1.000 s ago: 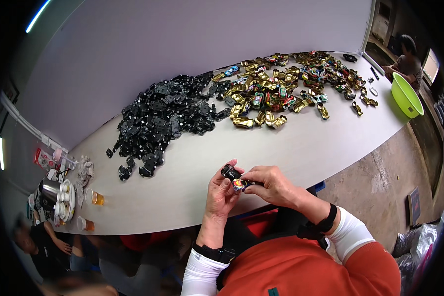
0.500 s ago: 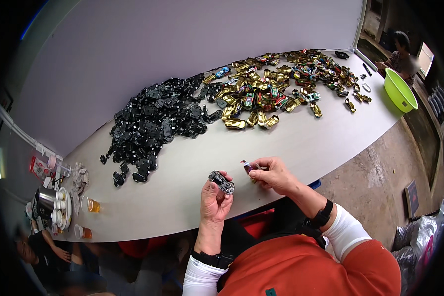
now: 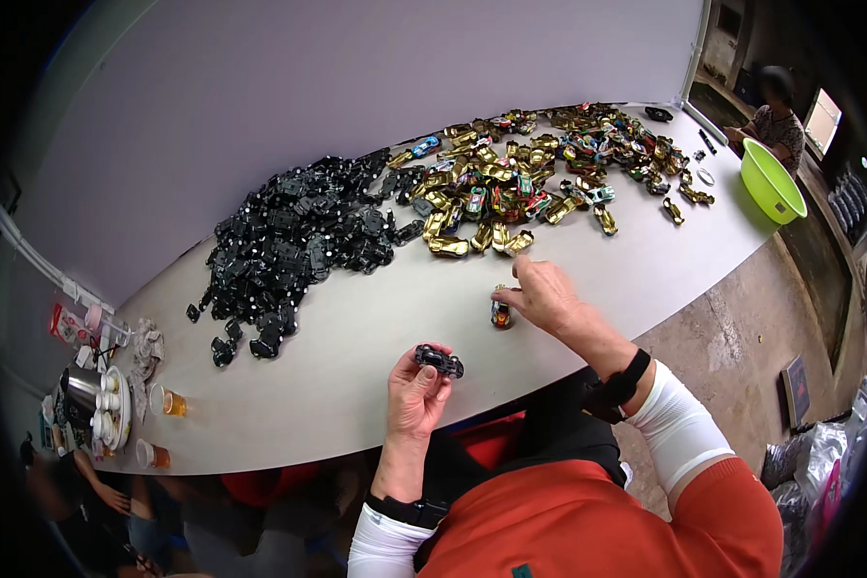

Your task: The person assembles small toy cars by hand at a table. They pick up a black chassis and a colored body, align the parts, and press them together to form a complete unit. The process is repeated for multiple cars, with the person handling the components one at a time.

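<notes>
My left hand (image 3: 415,401) is closed round a black toy car chassis (image 3: 439,361), held above the near part of the table. My right hand (image 3: 549,299) reaches farther out with thumb and index finger apart. Its thumb overlaps a small multicoloured toy car body (image 3: 500,312); whether it touches is hard to tell. The index fingertip is close to a gold toy car body (image 3: 520,242) at the front of a heap of gold and coloured car bodies (image 3: 511,173). To the left lies a big heap of black toy car chassis (image 3: 294,226).
A green basin (image 3: 773,183) stands at the table's far right end, with a seated person (image 3: 778,125) beyond. At the left end are cups of amber drink (image 3: 170,402), a tray of white cups (image 3: 113,409) and a crumpled cloth (image 3: 145,352). Another person's hand (image 3: 116,498) shows lower left.
My right hand has moved outward toward the gold bodies and its pinch on the coloured car body has opened. The chassis in my left hand has turned, its darker side now showing.
</notes>
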The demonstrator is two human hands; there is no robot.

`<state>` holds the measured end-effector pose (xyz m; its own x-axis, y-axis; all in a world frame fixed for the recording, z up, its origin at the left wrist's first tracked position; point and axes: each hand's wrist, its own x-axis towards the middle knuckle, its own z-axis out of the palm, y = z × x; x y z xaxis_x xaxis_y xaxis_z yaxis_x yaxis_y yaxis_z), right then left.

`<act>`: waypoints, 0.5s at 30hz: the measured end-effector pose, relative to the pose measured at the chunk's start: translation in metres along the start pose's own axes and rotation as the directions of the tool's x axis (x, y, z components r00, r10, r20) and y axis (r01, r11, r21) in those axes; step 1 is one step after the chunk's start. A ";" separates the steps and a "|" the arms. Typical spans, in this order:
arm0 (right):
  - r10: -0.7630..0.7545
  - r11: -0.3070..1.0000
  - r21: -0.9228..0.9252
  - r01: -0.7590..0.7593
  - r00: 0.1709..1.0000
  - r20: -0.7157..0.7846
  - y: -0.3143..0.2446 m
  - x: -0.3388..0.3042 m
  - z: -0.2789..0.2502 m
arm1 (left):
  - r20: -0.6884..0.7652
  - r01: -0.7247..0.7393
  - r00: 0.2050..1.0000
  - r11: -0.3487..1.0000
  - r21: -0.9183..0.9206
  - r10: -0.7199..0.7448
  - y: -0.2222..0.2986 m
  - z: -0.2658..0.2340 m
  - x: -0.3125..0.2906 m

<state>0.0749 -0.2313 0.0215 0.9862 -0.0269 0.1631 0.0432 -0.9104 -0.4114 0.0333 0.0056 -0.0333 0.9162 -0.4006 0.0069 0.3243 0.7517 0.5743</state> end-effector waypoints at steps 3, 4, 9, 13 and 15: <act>0.070 0.996 -0.056 -0.065 0.993 0.090 -0.009 0.006 0.010 | 0.021 0.001 1.000 1.000 0.024 -0.002 0.003 0.001 -0.003; 0.046 0.997 -0.063 -0.039 0.992 0.116 -0.009 0.009 0.011 | 0.025 -0.004 1.000 1.000 0.025 0.004 0.003 -0.001 -0.004; -0.034 0.758 0.646 -0.087 0.984 0.174 -0.024 -0.008 0.007 | 0.009 -0.081 0.997 0.995 -0.066 0.082 0.007 -0.005 -0.012; -0.113 0.364 0.931 0.010 0.993 0.033 -0.068 -0.054 0.003 | -0.007 -0.121 0.993 0.992 -0.038 0.121 0.010 0.002 -0.009; -0.154 0.449 0.884 0.127 0.986 -0.063 -0.075 -0.059 0.008 | -0.007 -0.123 0.992 0.992 0.017 0.123 0.012 0.002 -0.010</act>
<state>0.0147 -0.1577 0.0357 0.9557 0.0879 0.2808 0.2856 -0.0473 -0.9572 0.0273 0.0169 -0.0248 0.9507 -0.3016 0.0715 0.2056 0.7863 0.5827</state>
